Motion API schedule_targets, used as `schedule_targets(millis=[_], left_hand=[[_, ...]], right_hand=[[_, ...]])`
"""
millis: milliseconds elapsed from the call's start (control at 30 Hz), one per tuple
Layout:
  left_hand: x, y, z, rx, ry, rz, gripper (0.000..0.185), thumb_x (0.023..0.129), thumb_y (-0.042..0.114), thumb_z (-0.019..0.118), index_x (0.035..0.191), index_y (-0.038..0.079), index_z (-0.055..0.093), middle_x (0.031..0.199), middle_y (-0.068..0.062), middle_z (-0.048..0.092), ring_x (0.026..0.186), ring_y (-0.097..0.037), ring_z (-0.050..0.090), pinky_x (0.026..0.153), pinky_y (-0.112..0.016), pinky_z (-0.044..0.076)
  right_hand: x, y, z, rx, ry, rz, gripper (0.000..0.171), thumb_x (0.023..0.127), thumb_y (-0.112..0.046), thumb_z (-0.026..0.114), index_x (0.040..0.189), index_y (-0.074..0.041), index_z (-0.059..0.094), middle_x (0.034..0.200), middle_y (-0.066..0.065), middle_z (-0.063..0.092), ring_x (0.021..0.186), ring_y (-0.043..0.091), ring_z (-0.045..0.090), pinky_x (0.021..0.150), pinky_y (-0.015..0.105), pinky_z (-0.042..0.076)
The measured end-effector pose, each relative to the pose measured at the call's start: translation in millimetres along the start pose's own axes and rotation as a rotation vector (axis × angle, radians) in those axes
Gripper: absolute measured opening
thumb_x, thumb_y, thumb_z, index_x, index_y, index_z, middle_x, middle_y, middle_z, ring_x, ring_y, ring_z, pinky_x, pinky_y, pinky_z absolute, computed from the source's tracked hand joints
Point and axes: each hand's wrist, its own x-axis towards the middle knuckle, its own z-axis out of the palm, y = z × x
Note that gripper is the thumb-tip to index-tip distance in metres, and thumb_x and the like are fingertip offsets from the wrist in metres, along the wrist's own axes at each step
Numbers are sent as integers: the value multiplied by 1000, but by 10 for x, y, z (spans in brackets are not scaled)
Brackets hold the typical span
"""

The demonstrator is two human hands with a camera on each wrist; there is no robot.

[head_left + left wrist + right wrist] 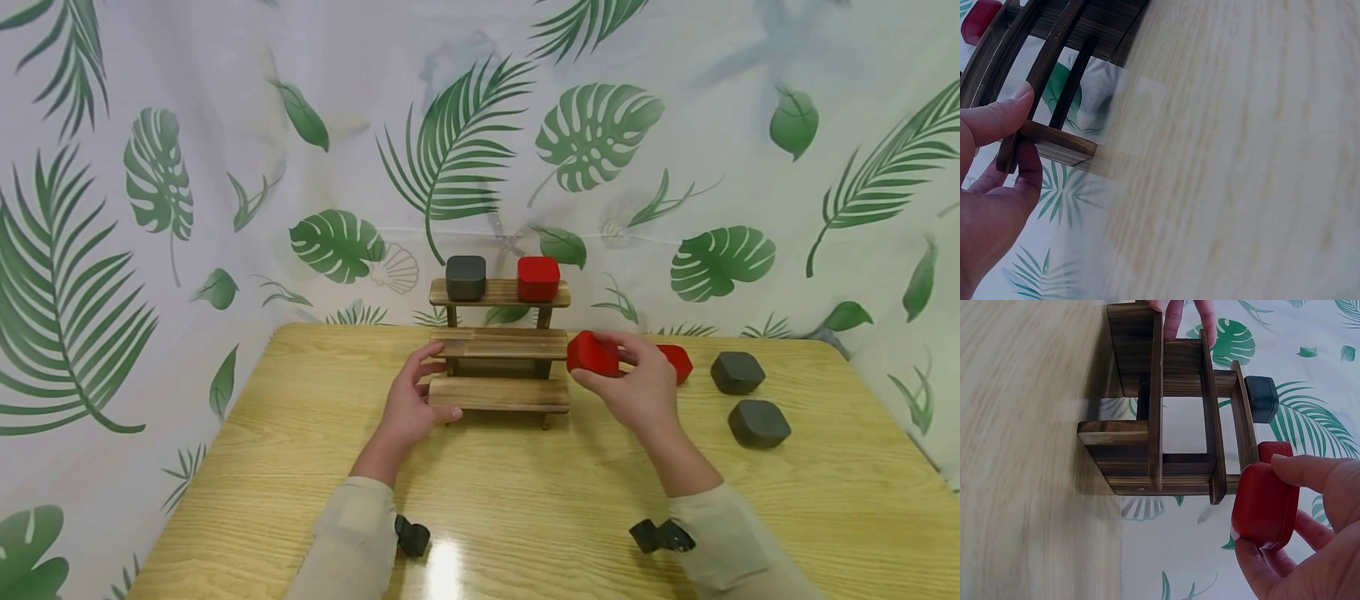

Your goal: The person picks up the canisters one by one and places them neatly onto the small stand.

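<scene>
Right hand (637, 387) pinching red block (592, 353) just right of wooden stepped shelf (498, 367), left hand (411, 402) gripping shelf's left end

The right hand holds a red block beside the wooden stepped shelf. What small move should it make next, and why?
Probably the right hand should carry the red block a little left, over the middle step, and lower it. The top step already bears a grey block and a red one; the middle step is bare, and the left hand steadies the shelf.
</scene>
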Motion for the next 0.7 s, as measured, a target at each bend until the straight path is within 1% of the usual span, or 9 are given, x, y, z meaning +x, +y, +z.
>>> schedule_targets(millis=[233,467,700], left_hand=[[-14,15,4,7,10,-2,96,70,-21,79,146,30,48,136,-13,54,106,-37,53,82,-43,50],[-14,-7,5,11,3,5,96,71,-21,79,146,30,47,138,-16,52,108,-38,52,84,-45,49],[-4,-2,5,13,-2,8,96,71,-21,79,146,30,47,138,-16,52,109,-39,52,87,-47,48]], right_hand=[[17,-71,68,38,-10,29,57,80,-22,86,132,-11,65,132,13,58,118,38,52,80,51,55],[17,-132,141,57,-23,66,58,80,-23,86,132,-12,63,136,12,54,121,38,50,82,52,54],[40,-163,201,57,-13,59,58,79,-22,86,132,-12,64,136,12,54,122,38,50,84,52,53]])
